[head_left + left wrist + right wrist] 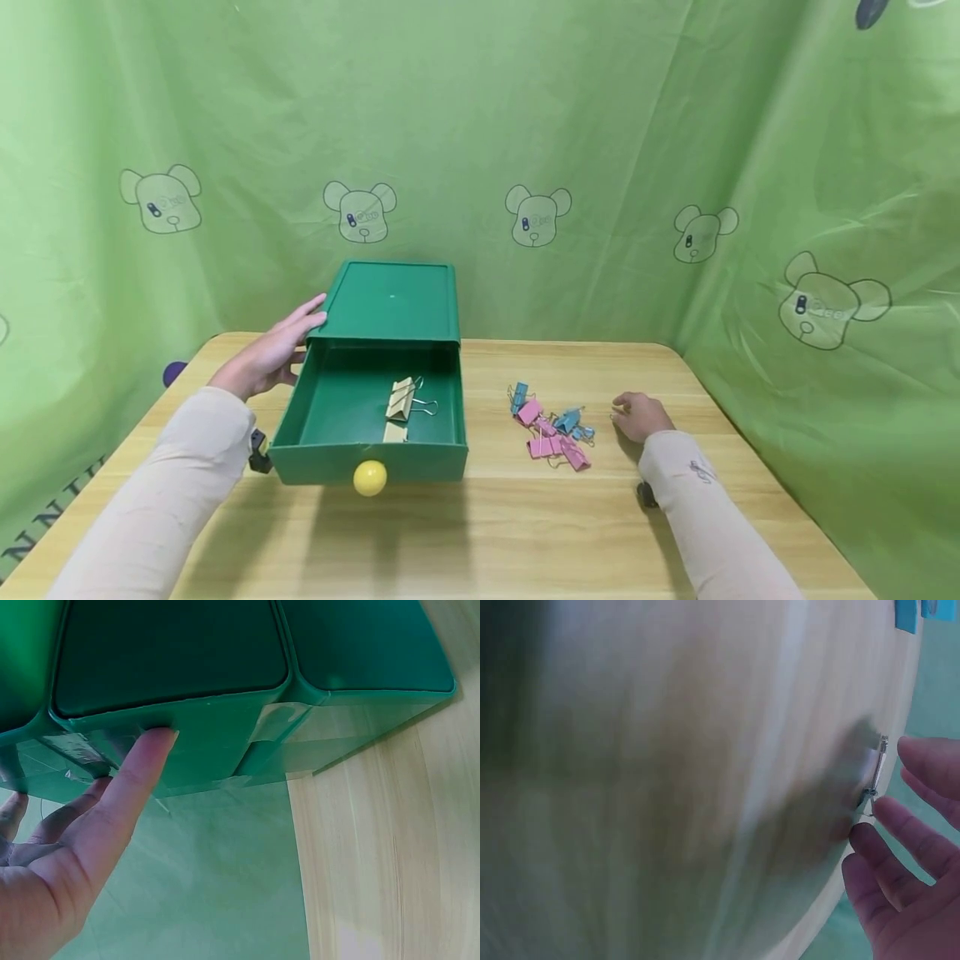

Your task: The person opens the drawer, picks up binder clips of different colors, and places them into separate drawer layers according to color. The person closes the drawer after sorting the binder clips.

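Note:
A green drawer box (393,300) stands on the table with its drawer (337,417) pulled out. Two cream binder clips (401,400) lie in the drawer. My left hand (273,350) rests along the box's left side, fingers extended; in the left wrist view its fingertip (159,739) touches the taped green wall. Over the table to the right, my right hand (643,417) has loosely bent fingers. A small silvery clip (874,780) appears just beyond its thumb and fingertips in the right wrist view, with a gap between the thumb and fingers.
Between the box and my right hand lies a loose group of pink binder clips (551,443) and blue binder clips (568,419). The drawer front bears a yellow round knob (370,478). A green curtain (480,167) surrounds the wooden table (525,542).

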### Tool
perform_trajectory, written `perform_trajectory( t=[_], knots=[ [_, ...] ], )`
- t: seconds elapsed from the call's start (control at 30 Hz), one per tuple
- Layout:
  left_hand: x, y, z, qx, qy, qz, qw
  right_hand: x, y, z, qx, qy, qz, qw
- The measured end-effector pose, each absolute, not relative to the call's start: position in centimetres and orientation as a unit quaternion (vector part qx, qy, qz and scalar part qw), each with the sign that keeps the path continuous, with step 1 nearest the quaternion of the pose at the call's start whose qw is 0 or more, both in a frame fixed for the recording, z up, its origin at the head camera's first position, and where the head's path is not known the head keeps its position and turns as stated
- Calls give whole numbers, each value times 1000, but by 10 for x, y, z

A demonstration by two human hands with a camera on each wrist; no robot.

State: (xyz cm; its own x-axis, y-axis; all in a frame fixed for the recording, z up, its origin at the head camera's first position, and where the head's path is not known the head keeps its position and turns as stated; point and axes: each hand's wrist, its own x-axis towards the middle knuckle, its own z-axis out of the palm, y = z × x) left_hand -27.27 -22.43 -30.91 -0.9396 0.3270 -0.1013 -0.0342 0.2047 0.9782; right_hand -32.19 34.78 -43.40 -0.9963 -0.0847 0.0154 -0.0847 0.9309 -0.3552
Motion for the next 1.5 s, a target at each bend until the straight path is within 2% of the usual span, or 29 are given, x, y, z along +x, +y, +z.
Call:
perform_trajectory(
  t=[1.07, 1.5],
  knots=[
    [-272, -223, -309, 96, 766, 619, 141, -323, 351, -437, -43, 983, -177, -25],
    [-274, -224, -309, 95, 766, 619, 145, -321, 348, -437, -26, 984, -173, -13]
  ],
)
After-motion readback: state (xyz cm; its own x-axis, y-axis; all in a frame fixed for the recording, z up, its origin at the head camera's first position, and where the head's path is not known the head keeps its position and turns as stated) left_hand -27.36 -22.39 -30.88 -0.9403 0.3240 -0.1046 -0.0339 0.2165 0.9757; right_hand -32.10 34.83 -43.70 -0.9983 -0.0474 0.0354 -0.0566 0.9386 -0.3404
